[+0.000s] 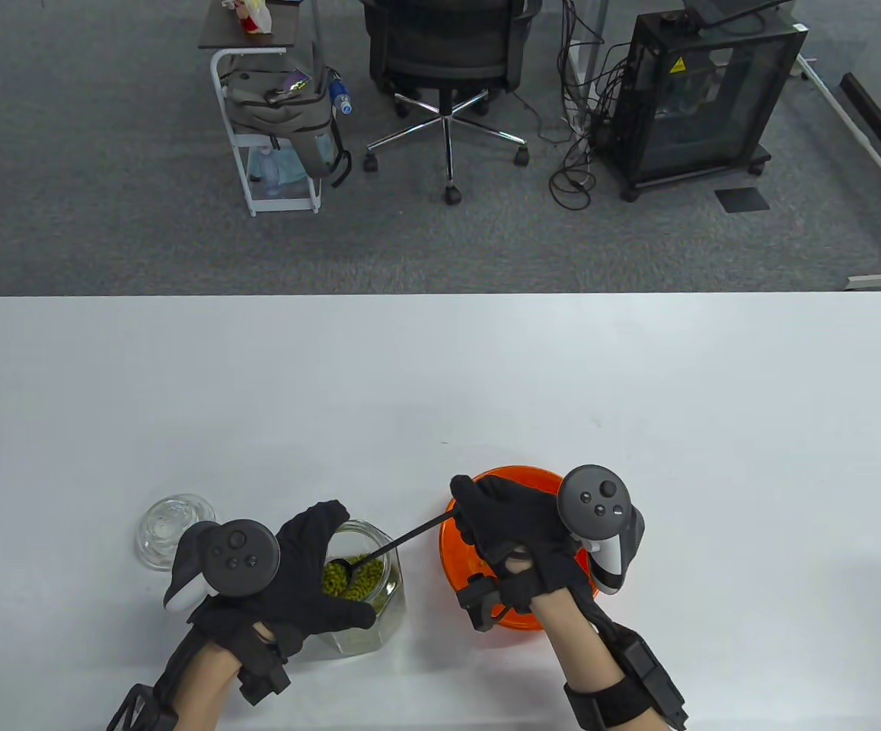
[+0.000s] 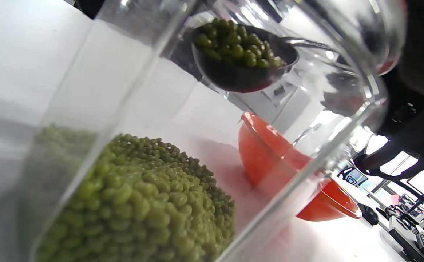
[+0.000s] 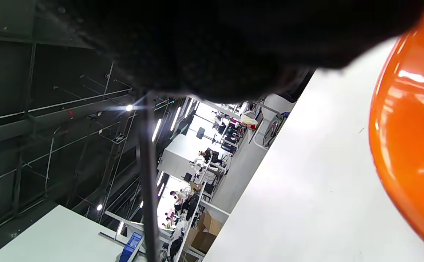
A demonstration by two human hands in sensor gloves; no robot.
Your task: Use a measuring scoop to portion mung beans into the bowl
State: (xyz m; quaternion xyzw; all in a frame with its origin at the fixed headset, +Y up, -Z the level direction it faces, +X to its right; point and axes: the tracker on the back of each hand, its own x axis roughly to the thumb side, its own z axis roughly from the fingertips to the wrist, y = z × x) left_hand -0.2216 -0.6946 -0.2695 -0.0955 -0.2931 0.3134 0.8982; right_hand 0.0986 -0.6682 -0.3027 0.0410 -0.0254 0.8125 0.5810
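The left hand [image 1: 311, 579] is gripping the glass jar [image 1: 364, 601] of mung beans [image 2: 142, 203] while the right hand [image 1: 520, 533], pinching the handle, is holding the loaded measuring scoop [image 2: 242, 60] inside the jar's mouth, with transfer to the adjacent orange bowl [image 1: 478, 567] judged outstanding.

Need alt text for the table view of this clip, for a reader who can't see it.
The right hand holds a black measuring scoop dipped into a glass jar of mung beans, which the left hand grips. An orange bowl sits right of the jar and a glass lid left, on a white table.
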